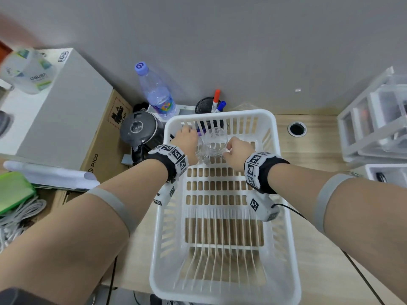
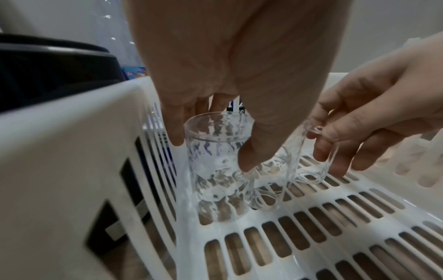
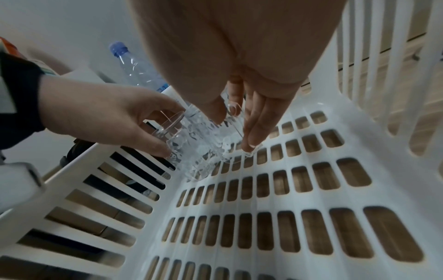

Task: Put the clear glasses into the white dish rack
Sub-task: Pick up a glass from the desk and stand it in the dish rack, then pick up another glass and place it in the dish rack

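Two clear patterned glasses (image 2: 217, 170) (image 2: 309, 163) stand in one white slatted plastic dish rack (image 1: 284, 194). One clear plastic water bottle (image 1: 157, 93) and two marker pens (image 1: 216, 99) (image 1: 221, 106) stand behind it.

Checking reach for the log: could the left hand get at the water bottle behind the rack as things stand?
Probably not yet. The left hand grips a clear glass inside the white dish rack. The water bottle stands just beyond the rack's far wall, unobstructed once the glass is released.

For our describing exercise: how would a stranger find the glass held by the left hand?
Start at the white slatted plastic dish rack on the wooden desk. Two clear patterned glasses stand side by side in its far left corner. Choose the left-hand glass, nearest the rack's side wall, gripped by the left hand; the right-hand glass has a handle.
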A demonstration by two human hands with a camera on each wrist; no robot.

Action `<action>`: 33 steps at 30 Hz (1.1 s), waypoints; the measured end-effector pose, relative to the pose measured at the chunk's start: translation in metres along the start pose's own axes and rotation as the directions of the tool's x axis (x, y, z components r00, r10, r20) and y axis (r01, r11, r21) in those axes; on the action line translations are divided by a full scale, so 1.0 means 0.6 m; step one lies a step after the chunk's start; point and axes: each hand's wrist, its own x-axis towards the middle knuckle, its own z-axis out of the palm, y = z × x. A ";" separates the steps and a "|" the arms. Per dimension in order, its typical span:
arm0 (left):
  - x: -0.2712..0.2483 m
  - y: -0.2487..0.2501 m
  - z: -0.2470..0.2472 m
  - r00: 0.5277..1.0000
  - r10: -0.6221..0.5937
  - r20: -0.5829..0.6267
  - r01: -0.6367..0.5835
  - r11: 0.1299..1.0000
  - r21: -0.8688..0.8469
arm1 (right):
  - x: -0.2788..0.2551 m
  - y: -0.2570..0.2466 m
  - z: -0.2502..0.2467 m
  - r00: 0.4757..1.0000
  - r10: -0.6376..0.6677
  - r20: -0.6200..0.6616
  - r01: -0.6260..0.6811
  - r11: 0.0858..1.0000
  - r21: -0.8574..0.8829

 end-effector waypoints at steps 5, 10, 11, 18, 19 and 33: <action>-0.004 -0.004 -0.002 1.000 0.010 0.004 -0.010 1.000 -0.006 | -0.006 0.001 -0.002 0.999 -0.001 -0.037 0.002 1.000 0.010; -0.014 -0.006 -0.020 0.998 0.046 0.035 -0.046 0.999 0.008 | -0.032 0.012 -0.063 0.993 -0.039 -0.114 0.054 0.989 0.138; -0.013 -0.005 -0.022 0.998 0.042 0.041 -0.042 0.999 0.000 | -0.038 0.020 -0.082 0.988 -0.049 -0.147 0.074 0.983 0.170; -0.034 0.002 -0.047 0.995 -0.040 0.088 0.037 0.999 0.038 | -0.114 0.128 -0.236 0.863 0.037 -0.504 0.066 0.981 0.185; -0.038 0.001 -0.053 0.996 -0.050 0.072 0.044 0.996 0.076 | -0.125 0.153 -0.254 0.869 0.088 -0.486 -0.007 0.986 0.166; -0.083 0.124 -0.087 0.989 -0.026 -0.145 0.037 0.996 0.078 | -0.243 0.321 -0.139 0.909 0.412 -0.067 -0.413 0.866 -0.280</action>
